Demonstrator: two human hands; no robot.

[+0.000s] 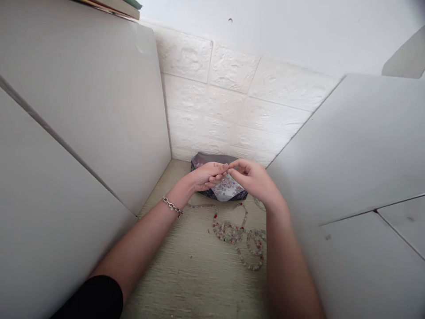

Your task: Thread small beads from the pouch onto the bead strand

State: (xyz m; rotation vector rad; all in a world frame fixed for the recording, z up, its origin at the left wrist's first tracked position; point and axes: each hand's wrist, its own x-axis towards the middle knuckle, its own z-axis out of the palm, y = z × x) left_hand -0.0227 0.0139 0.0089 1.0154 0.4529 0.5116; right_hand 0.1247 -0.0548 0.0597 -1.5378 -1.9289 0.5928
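Observation:
My left hand (210, 175) is closed, thumb pressed against the fingers. The fingertips of my right hand (254, 179) are pinched and meet those of the left. Whatever is between them is too small to make out. Just beneath both hands sits a dark patterned container (203, 156) with a grey inside. A pale sheet or bag of small pink and clear beads (227, 187) lies in it. Nearer to me, a long string of beads (229, 232), pale with some red ones, lies in loose loops, partly hidden behind my right forearm.
White panels (133, 110) rise close on the left, and more white panels (358, 146) stand on the right. A white brick-patterned wall (229, 102) closes off the back. The pale green wood-grain surface (186, 266) lies between them. Books or boards (122, 8) rest on the left panel's top.

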